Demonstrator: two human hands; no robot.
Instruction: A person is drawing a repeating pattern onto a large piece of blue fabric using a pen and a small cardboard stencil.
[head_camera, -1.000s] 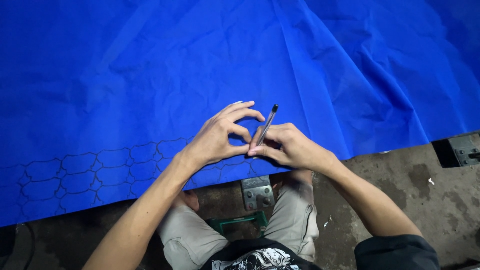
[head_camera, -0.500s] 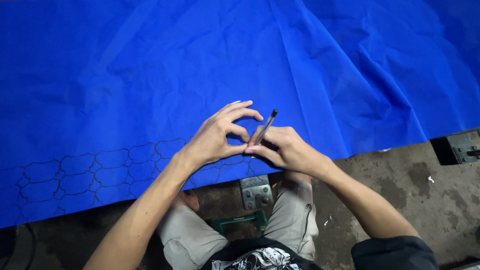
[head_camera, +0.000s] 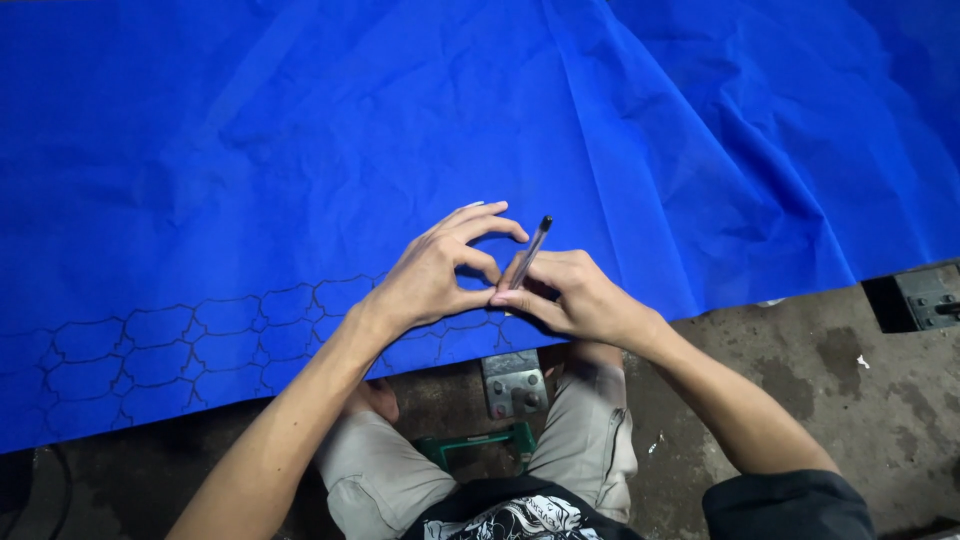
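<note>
while the left hand (head_camera: 432, 278) presses flat with fingers spread, likely to keep the blue fabric (head_camera: 300, 150) taut, the right hand (head_camera: 575, 297) pinches a pen (head_camera: 530, 252) upright at the hem, beside the drawn scale pattern (head_camera: 160, 350)

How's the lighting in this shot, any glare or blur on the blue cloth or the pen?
Head view: even light, no glare on the creased blue fabric sheet; the slim dark pen and the right hand are sharp; the grey floor is dimmer; edges bow slightly.
</note>
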